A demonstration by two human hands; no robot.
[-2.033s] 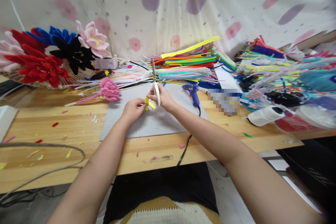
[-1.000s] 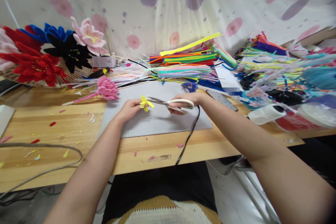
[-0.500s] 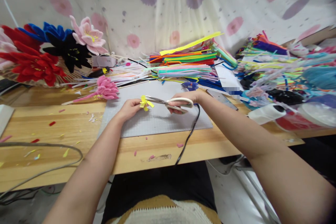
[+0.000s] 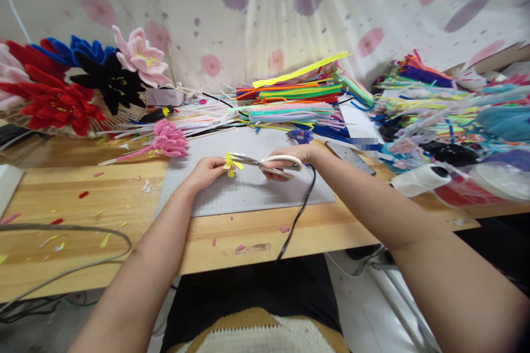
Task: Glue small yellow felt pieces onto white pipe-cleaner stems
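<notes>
My left hand [image 4: 207,171] pinches a small piece of yellow paper [image 4: 230,165] whose strips splay outward. In my right hand [image 4: 276,164] is a pair of scissors [image 4: 290,161] with white handles. The blades point left, and their tips are at the yellow piece. Both hands are above a grey cutting mat [image 4: 223,203]. A pink fuzzy flower [image 4: 169,139] on a stem lies to the left of the mat's upper part. Just behind my right hand lies a blue glue gun [image 4: 300,135], its black cord running down over the table edge.
Bundles of coloured pipe cleaners [image 4: 293,113] lie along the back. Finished fuzzy flowers [image 4: 143,58] stand at the left. A phone [image 4: 350,156], a white bottle-like object [image 4: 420,179] and more pipe cleaners are on the right. Scraps and a grey cable [image 4: 83,227] lie on the wooden table [image 4: 136,198].
The scissors have shifted slightly left, and their blades now overlap the upper part of the yellow piece. The left hand has hardly moved.
</notes>
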